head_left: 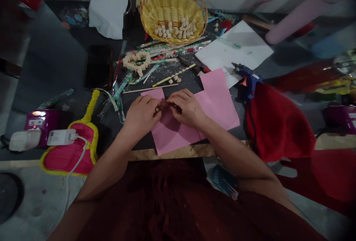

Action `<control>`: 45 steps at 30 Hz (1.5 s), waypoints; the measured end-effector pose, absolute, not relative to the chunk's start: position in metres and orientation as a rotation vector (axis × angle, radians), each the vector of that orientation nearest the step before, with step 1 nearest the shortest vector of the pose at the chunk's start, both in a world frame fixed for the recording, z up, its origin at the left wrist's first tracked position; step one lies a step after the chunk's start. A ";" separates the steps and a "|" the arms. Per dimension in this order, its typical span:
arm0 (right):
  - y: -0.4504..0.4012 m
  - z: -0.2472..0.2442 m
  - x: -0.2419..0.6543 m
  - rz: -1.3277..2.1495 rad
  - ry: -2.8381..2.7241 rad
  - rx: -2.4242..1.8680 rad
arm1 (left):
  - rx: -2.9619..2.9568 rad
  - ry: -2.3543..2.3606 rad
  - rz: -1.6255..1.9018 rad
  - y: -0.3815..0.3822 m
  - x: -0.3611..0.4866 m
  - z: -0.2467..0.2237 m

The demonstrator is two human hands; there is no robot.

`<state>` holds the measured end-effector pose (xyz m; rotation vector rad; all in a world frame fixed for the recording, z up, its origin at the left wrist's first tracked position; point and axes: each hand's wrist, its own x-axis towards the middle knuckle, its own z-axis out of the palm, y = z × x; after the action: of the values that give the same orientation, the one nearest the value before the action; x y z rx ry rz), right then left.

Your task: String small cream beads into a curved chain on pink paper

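Observation:
My left hand (143,111) and my right hand (187,108) meet over a sheet of pink paper (219,101) at the table's front edge. Between their closed fingertips is a small brown rough-textured piece (163,106), mostly covered by the fingers, so its kind is unclear. Beyond the hands lie a thin wooden stick (150,88), a yellow patterned stick (174,75) and a few small beige blocks (175,80). A heart-shaped ring of short light sticks (137,62) rests further back on the left.
A yellow wicker basket (174,10) with small beige pieces stands at the back. Pliers (191,64), white paper (236,49) and a blue glue gun (250,79) lie on the right, near red cloth (278,126). Leftward are a phone (98,66), a pink-and-yellow fan (83,133) and a charger (61,137).

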<state>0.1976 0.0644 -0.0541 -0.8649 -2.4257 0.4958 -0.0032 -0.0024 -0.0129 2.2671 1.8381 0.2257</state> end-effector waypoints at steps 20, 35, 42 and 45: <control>0.065 -0.050 0.197 0.545 -2.482 -0.896 | 2.265 1.835 0.246 -0.002 -0.003 -0.014; 0.060 -0.048 0.194 0.499 -2.502 -0.973 | 2.262 1.846 0.237 -0.003 -0.003 -0.014; 0.060 -0.049 0.194 0.521 -2.498 -0.977 | 2.262 1.834 0.227 -0.002 -0.004 -0.014; 0.060 -0.049 0.194 0.520 -2.508 -0.981 | 2.273 1.826 0.216 -0.002 -0.004 -0.013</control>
<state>0.1937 0.0602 -0.0494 -0.9806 -2.5083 0.5201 -0.0040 -0.0021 -0.0134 2.2727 1.8260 0.2164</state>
